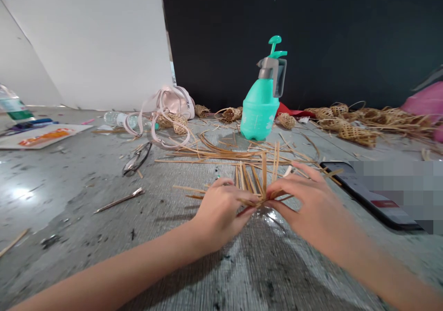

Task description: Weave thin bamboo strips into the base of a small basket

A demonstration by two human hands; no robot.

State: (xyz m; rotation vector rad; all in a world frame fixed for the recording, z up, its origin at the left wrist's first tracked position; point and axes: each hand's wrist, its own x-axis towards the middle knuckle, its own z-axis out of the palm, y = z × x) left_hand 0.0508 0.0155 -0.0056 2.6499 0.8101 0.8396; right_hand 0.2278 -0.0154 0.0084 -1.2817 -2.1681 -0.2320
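Observation:
Thin bamboo strips [264, 175] cross one another in a partly woven piece just above the tabletop, several ends fanning up and out to the left. My left hand [223, 209] pinches the weave from the left, thumb and fingers closed on the strips. From the other side my right hand [304, 195] closes its thumb and index finger on the same crossing, with its other fingers raised. The fingertips of both hands nearly meet there and cover the crossing point. Behind them lies a loose bundle of longer bamboo strips [221, 155].
A green spray bottle [260, 110] stands behind the strips. To the right lies a phone [370, 198]; several woven baskets [356, 133] line the back. A pink bag [176, 101], eyeglasses [136, 158], a plastic bottle [124, 120] and a thin pointed tool [119, 200] lie leftward.

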